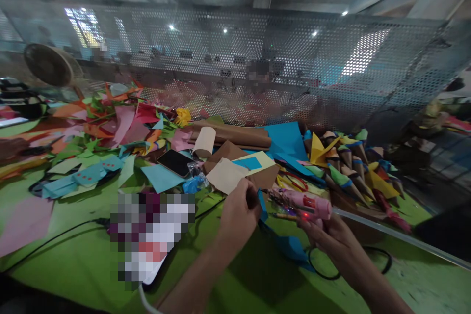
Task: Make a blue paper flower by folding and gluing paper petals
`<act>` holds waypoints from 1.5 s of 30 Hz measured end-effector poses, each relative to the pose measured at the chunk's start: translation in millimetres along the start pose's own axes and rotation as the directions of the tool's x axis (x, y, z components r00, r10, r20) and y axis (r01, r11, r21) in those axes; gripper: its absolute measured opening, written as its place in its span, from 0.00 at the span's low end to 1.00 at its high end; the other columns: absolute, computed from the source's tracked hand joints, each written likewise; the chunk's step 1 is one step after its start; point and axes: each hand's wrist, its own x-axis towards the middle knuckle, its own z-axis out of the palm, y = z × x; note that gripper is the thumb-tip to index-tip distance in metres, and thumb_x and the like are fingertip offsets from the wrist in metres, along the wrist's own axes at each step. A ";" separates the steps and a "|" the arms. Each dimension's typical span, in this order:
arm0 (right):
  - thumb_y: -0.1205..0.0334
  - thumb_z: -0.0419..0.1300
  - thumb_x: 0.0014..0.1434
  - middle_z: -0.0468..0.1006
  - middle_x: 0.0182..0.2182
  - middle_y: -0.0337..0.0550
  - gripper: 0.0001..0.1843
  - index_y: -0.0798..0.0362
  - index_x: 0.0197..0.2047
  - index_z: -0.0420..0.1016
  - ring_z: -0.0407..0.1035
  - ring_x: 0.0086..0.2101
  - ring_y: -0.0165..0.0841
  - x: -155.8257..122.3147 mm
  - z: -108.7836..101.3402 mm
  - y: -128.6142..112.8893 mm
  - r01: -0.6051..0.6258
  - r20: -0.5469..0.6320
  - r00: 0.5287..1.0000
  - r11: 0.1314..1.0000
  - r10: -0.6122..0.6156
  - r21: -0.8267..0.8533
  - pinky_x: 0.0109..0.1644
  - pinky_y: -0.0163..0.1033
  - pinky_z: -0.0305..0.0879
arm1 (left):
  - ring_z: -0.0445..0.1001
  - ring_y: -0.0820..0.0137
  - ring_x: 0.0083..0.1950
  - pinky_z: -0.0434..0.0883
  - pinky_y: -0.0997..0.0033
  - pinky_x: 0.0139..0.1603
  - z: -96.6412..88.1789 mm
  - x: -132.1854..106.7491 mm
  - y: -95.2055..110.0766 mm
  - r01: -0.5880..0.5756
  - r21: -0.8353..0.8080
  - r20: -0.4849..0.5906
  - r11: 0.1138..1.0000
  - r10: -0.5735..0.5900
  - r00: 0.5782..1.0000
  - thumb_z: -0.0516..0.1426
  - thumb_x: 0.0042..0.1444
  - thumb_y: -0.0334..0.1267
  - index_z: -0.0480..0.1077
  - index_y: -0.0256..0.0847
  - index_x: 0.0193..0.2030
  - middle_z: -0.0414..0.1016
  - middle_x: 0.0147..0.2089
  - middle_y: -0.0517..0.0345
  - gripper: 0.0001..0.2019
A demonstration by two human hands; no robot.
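Observation:
My right hand point(327, 235) is wrapped round a pink hot glue gun point(312, 204), whose red light glows. A long clear glue stick point(397, 235) sticks out of its back end toward the right. The gun's nozzle points left, close to a narrow blue paper piece point(262, 206). That piece is pinched between the fingers of my left hand point(241, 213); part of it is hidden. Below, another blue paper part point(290, 248) hangs or lies over the green table point(253, 284); I cannot tell whether the two are joined. A black cable loop point(326, 274) shows near my right wrist.
A phone with a lit, blurred screen point(158, 240) and white cable stands left. Behind are a dark phone point(174, 163), a paper roll point(204, 142), scissors point(294, 179), coloured paper scraps point(125, 122) and several rolled paper cones point(346, 167). Another person's hand point(13, 151) is far left, below a fan point(49, 65).

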 end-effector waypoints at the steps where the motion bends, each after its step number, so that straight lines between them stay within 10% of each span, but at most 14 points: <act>1: 0.39 0.62 0.56 0.62 0.22 0.37 0.23 0.54 0.35 0.76 0.53 0.23 0.29 0.4 0.0 -0.4 -0.001 0.001 1.000 1.000 0.001 -0.002 0.23 0.33 0.52 | 0.61 0.72 0.30 0.54 0.73 0.33 0.2 -0.2 0.3 -0.003 -0.001 0.005 1.000 0.003 1.000 0.55 0.47 0.22 0.56 0.44 0.31 0.61 0.29 0.66 0.13; 45: 0.41 0.63 0.54 0.61 0.19 0.35 0.22 0.52 0.27 0.71 0.54 0.21 0.29 2.2 -0.9 0.1 0.006 -0.035 0.999 0.999 -0.007 -0.040 0.22 0.34 0.56 | 0.64 0.73 0.33 0.62 0.73 0.35 -2.6 8.1 -8.4 -0.020 -0.320 -0.170 0.947 -0.036 0.985 0.56 0.55 0.29 0.60 0.42 0.32 0.62 0.31 0.64 0.07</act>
